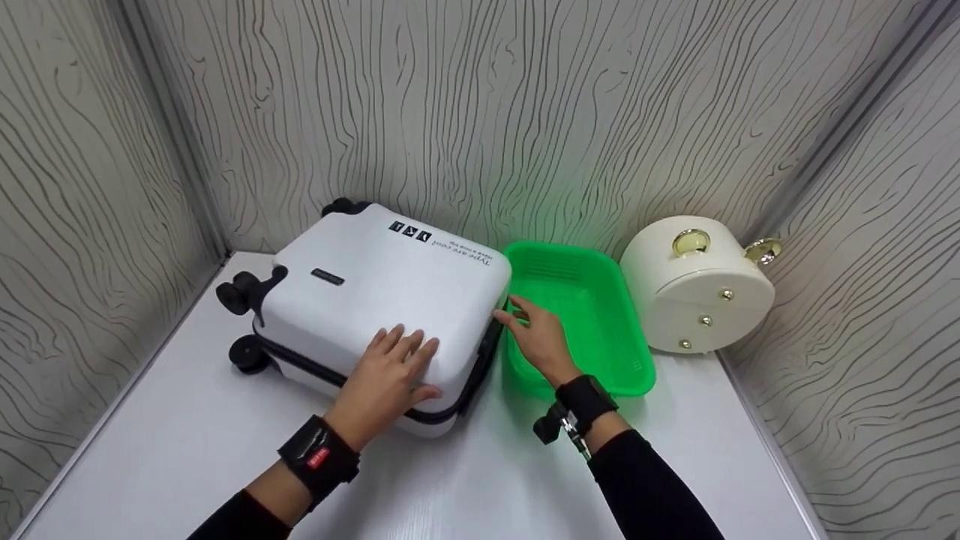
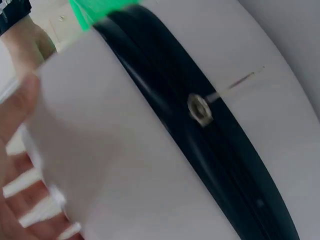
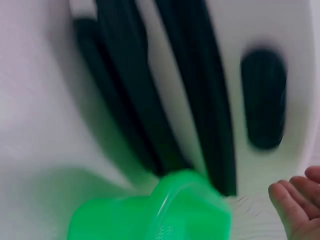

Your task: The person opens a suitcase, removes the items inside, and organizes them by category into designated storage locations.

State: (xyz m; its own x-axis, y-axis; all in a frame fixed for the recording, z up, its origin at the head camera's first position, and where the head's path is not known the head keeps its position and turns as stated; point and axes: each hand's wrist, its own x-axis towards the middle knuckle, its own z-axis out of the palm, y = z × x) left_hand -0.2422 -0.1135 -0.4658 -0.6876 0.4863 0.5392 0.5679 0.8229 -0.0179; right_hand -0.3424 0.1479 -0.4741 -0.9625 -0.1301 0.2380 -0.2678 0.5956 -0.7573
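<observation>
A white hard-shell suitcase (image 1: pixel 375 292) lies flat on its side, with a black zipper band (image 2: pixel 165 100) along its edge. A metal ring (image 2: pixel 201 109) shows on that band in the left wrist view. My left hand (image 1: pixel 382 382) rests on the top shell near the front corner, fingers spread. At the right end of the suitcase, my right hand (image 1: pixel 541 337) is beside the upper edge with loosely bent fingers, and nothing shows in its grasp. The right wrist view has a dark oval handle (image 3: pixel 264 99) on that end, with the fingers beneath it.
A green plastic basket (image 1: pixel 637 367) stands right of the suitcase, partly under my right hand. Beyond it sits a cream rounded box (image 1: pixel 709 315) with gold knobs and handles. Black wheels (image 1: pixel 247 354) stick out at the suitcase's left. Wood-patterned walls (image 1: pixel 480 97) enclose the white table.
</observation>
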